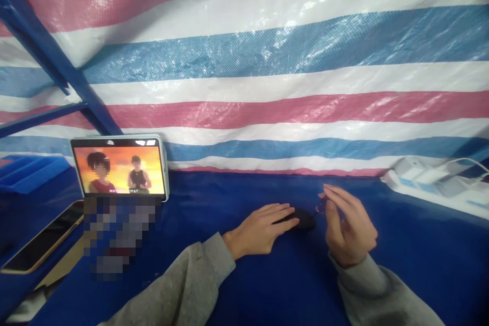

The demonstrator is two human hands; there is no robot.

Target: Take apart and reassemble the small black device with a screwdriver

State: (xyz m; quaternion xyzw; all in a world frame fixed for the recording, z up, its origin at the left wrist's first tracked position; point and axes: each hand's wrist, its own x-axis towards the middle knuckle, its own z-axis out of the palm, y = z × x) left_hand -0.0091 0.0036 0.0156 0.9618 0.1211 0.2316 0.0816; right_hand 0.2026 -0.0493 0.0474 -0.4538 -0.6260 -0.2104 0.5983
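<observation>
On the blue tabletop lies a black computer mouse [303, 219]. My left hand [263, 228] grips its left end, with the fingers laid over the top. A thin dark cable [319, 208], partly bunched, shows at the mouse's right end. My right hand [348, 224] is raised just right of it, and its thumb and fingertips close in a pinch on the cable. The rest of the cable is hidden or too small to follow. Both wrists come out of grey sleeves.
A tablet [122, 170] playing a cartoon stands at the back left. A phone [44, 237] lies left of it, near a blue tray [32, 172]. At the right back is a white power strip [431, 191] with plugs. Striped sheeting [267, 61] hangs behind the blue tabletop [275, 290].
</observation>
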